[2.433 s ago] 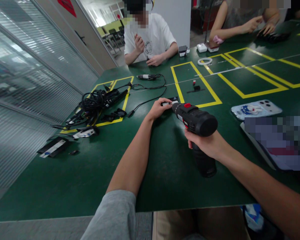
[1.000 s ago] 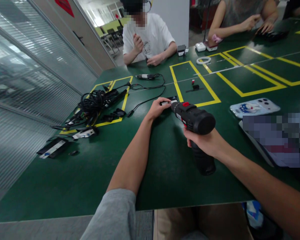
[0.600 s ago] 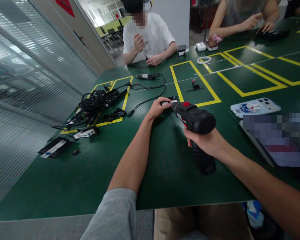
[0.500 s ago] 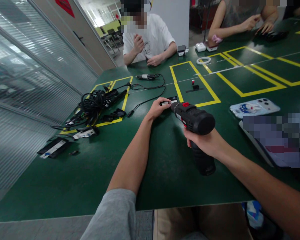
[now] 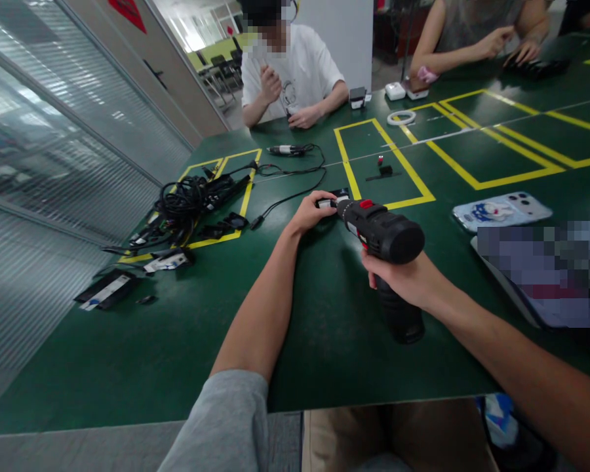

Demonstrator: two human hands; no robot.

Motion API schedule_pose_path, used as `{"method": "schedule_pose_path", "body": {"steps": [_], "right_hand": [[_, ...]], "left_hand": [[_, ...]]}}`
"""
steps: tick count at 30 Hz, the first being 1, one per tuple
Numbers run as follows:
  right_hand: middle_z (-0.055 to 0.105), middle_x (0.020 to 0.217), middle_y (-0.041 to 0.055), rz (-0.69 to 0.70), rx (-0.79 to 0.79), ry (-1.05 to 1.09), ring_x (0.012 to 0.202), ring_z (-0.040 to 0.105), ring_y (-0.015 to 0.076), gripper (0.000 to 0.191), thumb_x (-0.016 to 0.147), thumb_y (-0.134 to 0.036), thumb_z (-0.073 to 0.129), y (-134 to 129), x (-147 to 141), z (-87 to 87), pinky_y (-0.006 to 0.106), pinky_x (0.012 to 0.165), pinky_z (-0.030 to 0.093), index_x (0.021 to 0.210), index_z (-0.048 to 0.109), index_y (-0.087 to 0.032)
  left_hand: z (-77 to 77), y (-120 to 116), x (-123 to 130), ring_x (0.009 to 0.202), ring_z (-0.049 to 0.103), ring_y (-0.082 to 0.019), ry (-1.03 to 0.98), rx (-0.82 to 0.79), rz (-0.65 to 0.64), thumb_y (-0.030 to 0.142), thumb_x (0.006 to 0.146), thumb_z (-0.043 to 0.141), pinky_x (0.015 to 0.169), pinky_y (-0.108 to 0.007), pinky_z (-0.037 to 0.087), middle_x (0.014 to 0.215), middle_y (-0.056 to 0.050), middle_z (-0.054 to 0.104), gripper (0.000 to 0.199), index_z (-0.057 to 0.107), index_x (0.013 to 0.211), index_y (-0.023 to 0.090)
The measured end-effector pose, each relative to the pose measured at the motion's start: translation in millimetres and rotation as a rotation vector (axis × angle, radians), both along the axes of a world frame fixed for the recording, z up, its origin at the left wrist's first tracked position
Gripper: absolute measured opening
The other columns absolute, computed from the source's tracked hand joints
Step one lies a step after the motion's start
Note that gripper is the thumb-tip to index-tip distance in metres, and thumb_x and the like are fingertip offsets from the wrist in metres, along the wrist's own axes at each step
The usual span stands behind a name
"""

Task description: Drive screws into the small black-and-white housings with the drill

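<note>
My right hand [image 5: 398, 278] is wrapped round the grip of a black cordless drill [image 5: 386, 233] with red switches. The drill lies nearly level, its chuck pointing away and left, close to the fingertips of my left hand [image 5: 309, 215]. That hand rests on the table, fingers closed on a small flat black piece with a pale label [image 5: 343, 195]. The drill hides part of this piece, and whether the bit touches it I cannot tell.
A heap of black cables [image 5: 187, 203] lies left, near a black box with a white label [image 5: 108, 290]. A pen-shaped tool [image 5: 288, 151] with a cord is farther back. A phone [image 5: 502, 211] lies right. Two people sit across the green table [image 5: 226, 328], which bears yellow tape outlines.
Both my hands and the drill stay almost where they were. The view has shifted very slightly.
</note>
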State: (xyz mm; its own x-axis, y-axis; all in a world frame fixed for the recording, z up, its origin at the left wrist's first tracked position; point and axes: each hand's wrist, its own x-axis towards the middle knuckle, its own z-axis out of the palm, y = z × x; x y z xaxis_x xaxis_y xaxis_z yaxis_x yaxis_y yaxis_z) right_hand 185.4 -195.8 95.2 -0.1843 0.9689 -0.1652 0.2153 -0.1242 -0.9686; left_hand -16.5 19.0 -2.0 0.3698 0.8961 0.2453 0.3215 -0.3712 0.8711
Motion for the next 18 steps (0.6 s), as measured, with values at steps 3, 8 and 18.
{"method": "schedule_pose_path", "body": {"steps": [3,8,18], "right_hand": [[0.061,0.058,-0.0001,0.002,-0.006,-0.007,0.055,0.061,0.018,0.007,0.076,-0.022,0.061,-0.2,0.3,0.4,0.033,0.057,0.048,0.08,0.055,-0.02],[0.061,0.058,0.0008,0.019,0.001,-0.016,0.056,0.062,0.0189,0.006,0.077,-0.022,0.06,0.2,0.9,0.4,0.033,0.058,0.048,0.079,0.055,-0.02],[0.058,0.058,-0.0023,-0.004,-0.007,0.007,0.053,0.061,0.0171,0.013,0.075,-0.021,0.061,-0.7,0.6,1.5,0.031,0.054,0.047,0.084,0.053,-0.02]], "left_hand": [[-0.5,0.2,0.1,0.091,0.059,-0.017,-0.019,-0.011,-0.005,0.026,0.064,0.075,0.087,-0.03,0.046,0.104,-0.004,0.066,0.036,0.07,0.099,0.017],[0.4,-0.6,0.6,0.093,0.06,-0.017,-0.046,-0.004,-0.011,0.029,0.067,0.076,0.089,-0.03,0.045,0.103,-0.005,0.066,0.033,0.071,0.096,0.016],[-1.6,1.3,-0.7,0.101,0.06,-0.019,-0.029,0.039,-0.007,0.033,0.071,0.074,0.095,-0.032,0.044,0.105,-0.005,0.068,0.03,0.072,0.096,0.017]]}}
